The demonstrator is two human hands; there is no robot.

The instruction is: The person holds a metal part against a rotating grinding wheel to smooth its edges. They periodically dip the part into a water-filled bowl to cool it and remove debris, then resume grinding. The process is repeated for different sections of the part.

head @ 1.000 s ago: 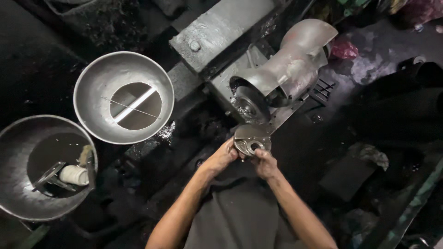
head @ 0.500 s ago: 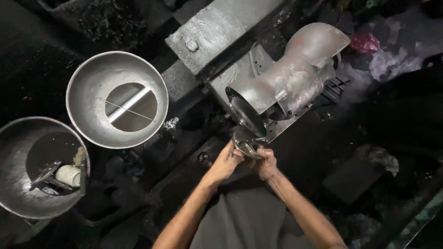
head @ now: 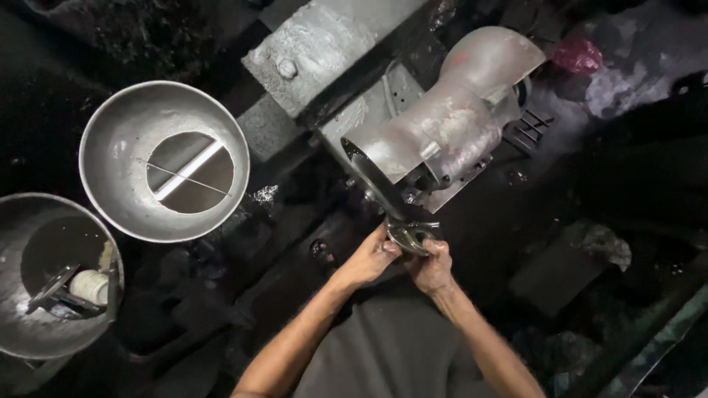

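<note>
Over a black, grimy workshop floor, our fingers clamp a small round shiny metal part [head: 410, 236] from both sides: our left hand [head: 371, 258] pinches its left edge, our right hand [head: 433, 267] wraps its lower right edge. We hold the part against the lower rim of the dark grinding wheel [head: 375, 186], which sits under a dull grey curved metal guard [head: 442, 125] on a grey steel base plate [head: 324, 44]. Well to the left stand a wide grey metal funnel-shaped bowl [head: 110, 147] and a second grey bowl [head: 22, 332] holding a pale roll [head: 90, 286]
</note>
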